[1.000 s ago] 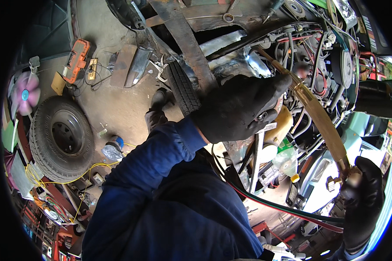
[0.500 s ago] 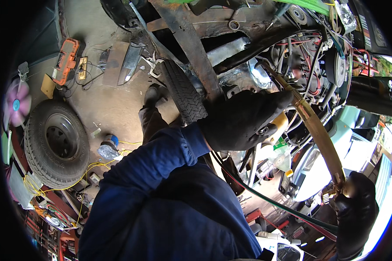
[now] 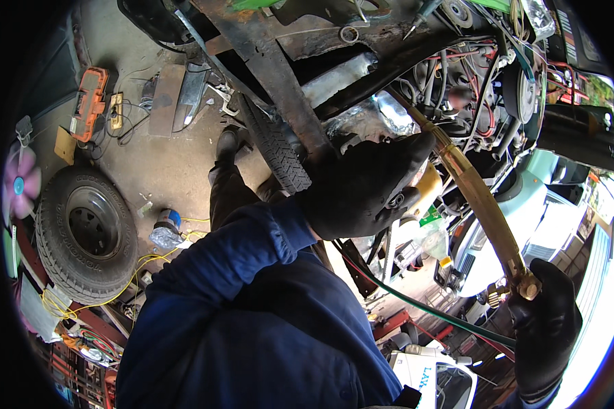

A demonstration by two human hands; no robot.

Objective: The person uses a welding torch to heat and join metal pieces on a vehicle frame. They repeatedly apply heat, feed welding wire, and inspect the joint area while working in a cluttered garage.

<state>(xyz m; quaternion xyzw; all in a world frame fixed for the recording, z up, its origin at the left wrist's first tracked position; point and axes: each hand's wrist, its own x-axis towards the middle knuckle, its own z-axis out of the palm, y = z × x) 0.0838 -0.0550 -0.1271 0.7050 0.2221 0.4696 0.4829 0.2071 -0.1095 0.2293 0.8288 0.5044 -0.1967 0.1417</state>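
A long brass-coloured cutting torch [image 3: 484,204] slants from the engine bay down to the lower right. My right hand [image 3: 549,324], in a black glove, is closed about the valve end of the torch, where brass fittings [image 3: 525,286] show beside the fingers. My left hand [image 3: 361,187], also in a black glove, reaches across in front of me, its fingertips beside the torch's forward part. Its fingers are pressed together, and what they hold, if anything, is hidden. A green hose [image 3: 416,303] with a red one alongside runs below the torch toward my right hand.
A rusty vehicle frame [image 3: 273,75] lies ahead, with an engine [image 3: 464,95] full of hoses at the right. A mounted tyre [image 3: 280,146] stands beside it. On the left floor are a loose wheel [image 3: 92,225], an orange case [image 3: 91,102] and a yellow cord [image 3: 150,259].
The scene has shifted a little left in view. My right hand has turned at the torch's valve end, exposing more of its brass fittings. My left hand stays beside the torch.
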